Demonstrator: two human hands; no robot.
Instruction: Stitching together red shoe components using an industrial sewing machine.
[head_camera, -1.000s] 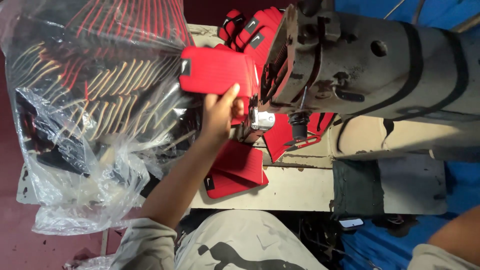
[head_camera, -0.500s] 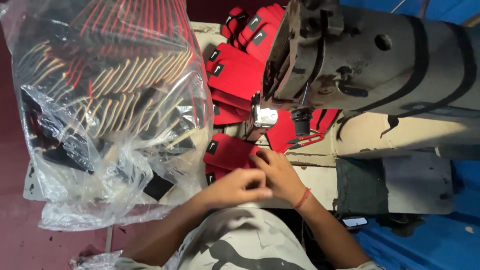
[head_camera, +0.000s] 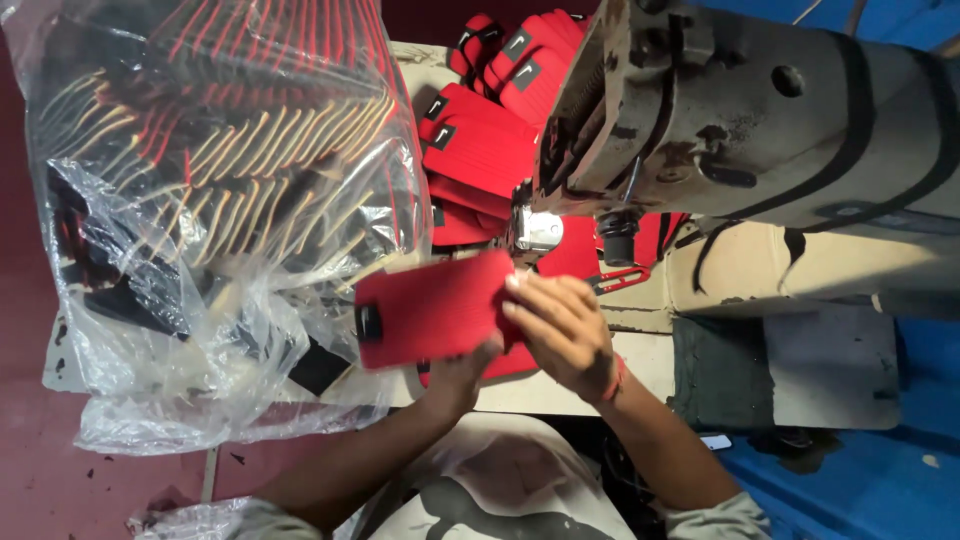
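Note:
A flat red fabric piece (head_camera: 430, 308) with a small black tab at its left end is lifted just in front of the sewing machine's presser foot (head_camera: 537, 232). My left hand (head_camera: 458, 372) grips it from beneath, thumb on its near edge. My right hand (head_camera: 563, 330) pinches its right end, close to the needle area. The grey, worn sewing machine head (head_camera: 760, 110) stretches across the upper right. A pile of finished red pieces with black tabs (head_camera: 490, 120) lies behind the needle.
A large clear plastic bag (head_camera: 210, 200) of red, black and tan striped pieces fills the left side. The beige machine table (head_camera: 720, 280) runs to the right; blue floor (head_camera: 860, 480) lies beyond. More red pieces lie under my hands.
Both hands were low on the stack of red pieces; they have since lifted one red piece and brought it up toward the presser foot.

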